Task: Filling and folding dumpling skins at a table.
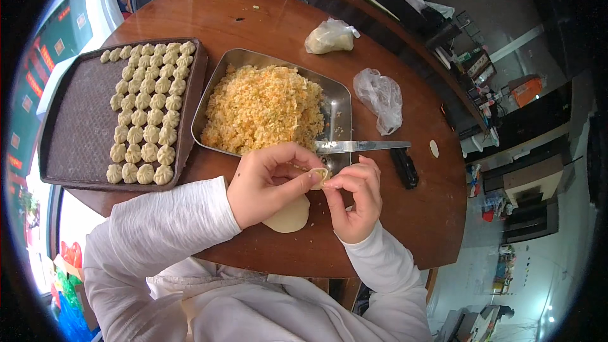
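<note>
Between my two hands is a small, partly closed dumpling (320, 178), its dough edge still curled open at the top. My left hand (270, 187) cups it with thumb and fingers. With thumb and forefinger, my right hand (354, 194) pinches its right edge. Beneath my left hand lies a round dough wrapper (289, 216) on the table, partly hidden. Just beyond my hands stands a metal tray (339, 109) heaped with crumbly yellow filling (263, 107). A flat metal blade (365, 146) rests across the tray's near right corner.
To the left, a dark baking tray (78, 118) carries rows of pleated dumplings (147, 109). A bagged lump of dough (331, 38) and a crumpled plastic bag (378, 99) lie on the wooden table (422, 232). A black object (403, 168) and a small pale oval piece (434, 148) are at right.
</note>
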Demonstrator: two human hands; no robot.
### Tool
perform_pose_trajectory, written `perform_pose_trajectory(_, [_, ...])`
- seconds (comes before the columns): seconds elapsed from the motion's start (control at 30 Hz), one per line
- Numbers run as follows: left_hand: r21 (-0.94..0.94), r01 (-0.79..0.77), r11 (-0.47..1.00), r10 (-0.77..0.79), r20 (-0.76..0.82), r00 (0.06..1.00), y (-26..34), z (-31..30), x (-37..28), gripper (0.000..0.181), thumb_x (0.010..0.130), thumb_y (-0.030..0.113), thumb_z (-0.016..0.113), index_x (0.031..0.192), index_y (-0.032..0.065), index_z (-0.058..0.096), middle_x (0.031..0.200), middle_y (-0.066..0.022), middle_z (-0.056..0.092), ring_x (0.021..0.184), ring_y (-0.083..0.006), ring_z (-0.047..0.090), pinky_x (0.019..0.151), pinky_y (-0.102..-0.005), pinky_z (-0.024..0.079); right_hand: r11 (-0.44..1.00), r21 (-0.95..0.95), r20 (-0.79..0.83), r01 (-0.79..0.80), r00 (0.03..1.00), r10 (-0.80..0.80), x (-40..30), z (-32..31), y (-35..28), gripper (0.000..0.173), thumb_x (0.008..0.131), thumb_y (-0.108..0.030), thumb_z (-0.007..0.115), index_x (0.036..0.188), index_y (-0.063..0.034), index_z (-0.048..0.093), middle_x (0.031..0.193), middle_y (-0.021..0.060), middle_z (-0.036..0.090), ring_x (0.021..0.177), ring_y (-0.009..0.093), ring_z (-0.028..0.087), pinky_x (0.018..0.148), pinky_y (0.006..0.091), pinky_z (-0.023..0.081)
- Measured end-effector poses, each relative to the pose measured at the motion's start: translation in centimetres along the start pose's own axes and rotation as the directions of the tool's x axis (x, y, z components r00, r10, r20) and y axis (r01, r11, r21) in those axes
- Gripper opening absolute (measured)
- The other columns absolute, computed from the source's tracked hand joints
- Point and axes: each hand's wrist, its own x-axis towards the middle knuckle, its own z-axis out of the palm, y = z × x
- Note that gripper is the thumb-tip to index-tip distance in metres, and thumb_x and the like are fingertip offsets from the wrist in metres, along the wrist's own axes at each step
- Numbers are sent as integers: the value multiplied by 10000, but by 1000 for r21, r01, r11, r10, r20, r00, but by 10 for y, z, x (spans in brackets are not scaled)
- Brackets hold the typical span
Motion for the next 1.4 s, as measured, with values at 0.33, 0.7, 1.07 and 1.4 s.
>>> perform_pose_trajectory(0.33, [61, 9, 998, -11, 34, 999, 3, -1, -1, 210, 988, 50, 664, 1175, -44, 673, 1163, -106, 711, 1069, -145, 675, 967, -300, 543, 999, 49, 14, -6, 1000, 5, 0, 0, 2, 187, 816, -92, 807, 958, -117, 688, 947, 37, 635, 893, 247, 620, 1016, 485, 419])
perform_pose_trajectory(0.7, [74, -27, 997, 23, 48, 999, 2, -2, -1, 181, 988, 39, 656, 1144, -52, 680, 1121, -102, 720, 1050, -143, 687, 934, -294, 560, 990, 108, 16, -90, 996, 89, 0, 1, 0, 264, 855, -71, 776, 1105, -78, 689, 944, 28, 683, 890, 216, 648, 1052, 470, 397])
perform_pose_trajectory(1.07, [19, 36, 999, -36, 29, 999, 2, -1, 0, 185, 978, 8, 661, 1148, -33, 601, 1141, -113, 695, 1074, -183, 692, 956, -325, 560, 994, 79, -33, -81, 996, 84, -3, 2, 3, 231, 812, -52, 816, 1028, -111, 760, 942, 19, 688, 886, 198, 641, 1048, 445, 403])
perform_pose_trajectory(1.4, [-2, 20, 1000, -20, 40, 999, -1, -2, 0, 200, 954, -10, 682, 1130, -10, 590, 1204, -134, 688, 1089, -187, 687, 965, -332, 554, 992, 79, -53, -94, 994, 98, -3, 3, 3, 191, 813, -53, 816, 981, -106, 743, 898, 16, 659, 855, 199, 620, 1041, 453, 403])
